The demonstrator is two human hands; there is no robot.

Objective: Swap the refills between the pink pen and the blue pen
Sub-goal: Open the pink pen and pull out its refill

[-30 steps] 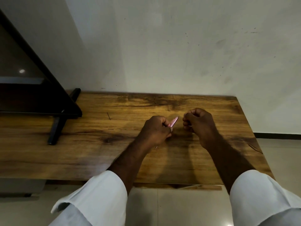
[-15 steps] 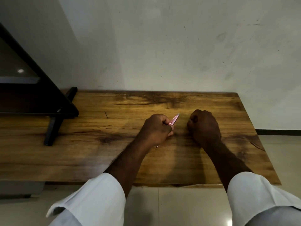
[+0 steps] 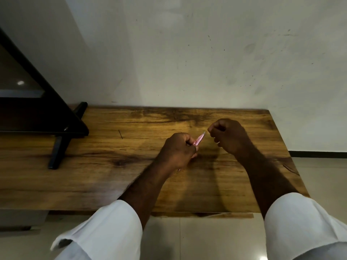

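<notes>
My left hand [image 3: 176, 152] is closed around the pink pen [image 3: 199, 140], just above the wooden table [image 3: 112, 175]. The pen's pointed front end sticks out up and to the right, and its rear end peeks out below the hand. My right hand [image 3: 228, 136] is curled into a fist right beside the pen's tip, thumb and fingers pinched together. Whether anything lies inside that fist is hidden. No blue pen and no loose refill can be seen.
A black-framed screen [image 3: 37, 113] on a black stand leg [image 3: 58, 152] takes up the table's left end. A short thin dark line [image 3: 120, 134] marks the wood left of my hands. A wall runs along the back edge and tiled floor lies below the front edge.
My right hand went down onto the table to the right of the pen, then rose back up next to the pen's tip. My left hand has kept the pink pen nearly still.
</notes>
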